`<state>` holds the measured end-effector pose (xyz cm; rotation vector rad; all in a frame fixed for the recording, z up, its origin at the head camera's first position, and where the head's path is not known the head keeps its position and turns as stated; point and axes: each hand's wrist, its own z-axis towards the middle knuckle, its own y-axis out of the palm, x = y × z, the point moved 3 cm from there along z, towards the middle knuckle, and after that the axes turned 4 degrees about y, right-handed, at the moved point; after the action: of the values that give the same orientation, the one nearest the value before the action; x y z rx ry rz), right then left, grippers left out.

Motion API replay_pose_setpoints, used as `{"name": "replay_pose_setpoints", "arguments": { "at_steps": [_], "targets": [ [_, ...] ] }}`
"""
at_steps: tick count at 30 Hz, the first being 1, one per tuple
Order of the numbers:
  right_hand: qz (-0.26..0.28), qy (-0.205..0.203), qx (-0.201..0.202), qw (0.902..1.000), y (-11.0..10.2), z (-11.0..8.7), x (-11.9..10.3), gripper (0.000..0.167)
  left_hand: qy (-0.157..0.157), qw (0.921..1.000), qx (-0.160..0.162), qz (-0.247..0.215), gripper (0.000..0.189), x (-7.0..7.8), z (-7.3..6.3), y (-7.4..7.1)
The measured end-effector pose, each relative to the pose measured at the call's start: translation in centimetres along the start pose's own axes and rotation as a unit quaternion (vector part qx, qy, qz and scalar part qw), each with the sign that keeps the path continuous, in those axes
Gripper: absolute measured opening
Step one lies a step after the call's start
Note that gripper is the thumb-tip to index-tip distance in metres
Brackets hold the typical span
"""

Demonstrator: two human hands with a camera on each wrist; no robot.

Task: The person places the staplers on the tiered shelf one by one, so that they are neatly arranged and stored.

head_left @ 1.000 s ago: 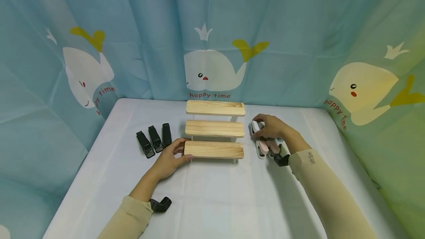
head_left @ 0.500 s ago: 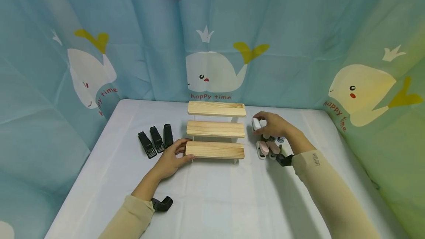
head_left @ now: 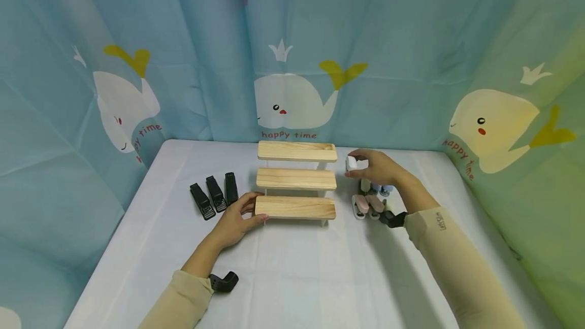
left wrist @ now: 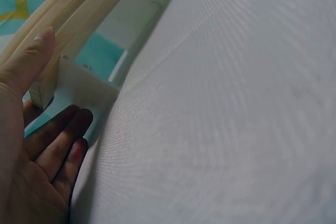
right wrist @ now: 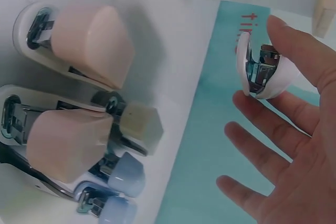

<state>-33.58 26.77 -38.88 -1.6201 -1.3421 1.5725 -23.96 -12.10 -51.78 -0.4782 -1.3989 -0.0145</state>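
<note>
My right hand [head_left: 377,167] pinches a small white stapler [right wrist: 282,81] between thumb and fingertips, raised above the table just right of the shelf stand. Its metal inside shows in the right wrist view, where the other fingers are spread. Close below this hand lie two pink mini staplers [right wrist: 94,40], two blue ones [right wrist: 127,174] and a cream one [right wrist: 143,127]. My left hand [head_left: 235,222] holds the left end of the lowest board of a three-step wooden shelf stand [head_left: 296,178]. In the left wrist view the thumb lies on the board and fingers reach underneath, beside a pale support.
Three long black objects with ridged ends [head_left: 202,201] lie side by side left of the stand. A white cloth covers the table [head_left: 292,278]. Blue curtains [head_left: 402,65] with whale prints hang along the back and both sides.
My right hand has lifted the white stapler up and away from the other staplers, uncovering more of them. The left hand keeps its place on the stand.
</note>
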Motion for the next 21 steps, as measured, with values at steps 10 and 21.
{"name": "replay_pose_setpoints", "arguments": {
  "at_steps": [10,21],
  "targets": [
    [0.003,-0.012,0.003,0.9999,-1.1,-0.4,-0.9,0.078,0.007,1.0,-0.004,-0.002,0.064,0.0,0.0,0.1],
    [0.007,-0.019,0.003,0.9998,-2.3,-0.8,-2.3,0.082,0.008,0.9999,-0.001,0.01,0.067,0.1,0.0,0.2]
  ]
}}
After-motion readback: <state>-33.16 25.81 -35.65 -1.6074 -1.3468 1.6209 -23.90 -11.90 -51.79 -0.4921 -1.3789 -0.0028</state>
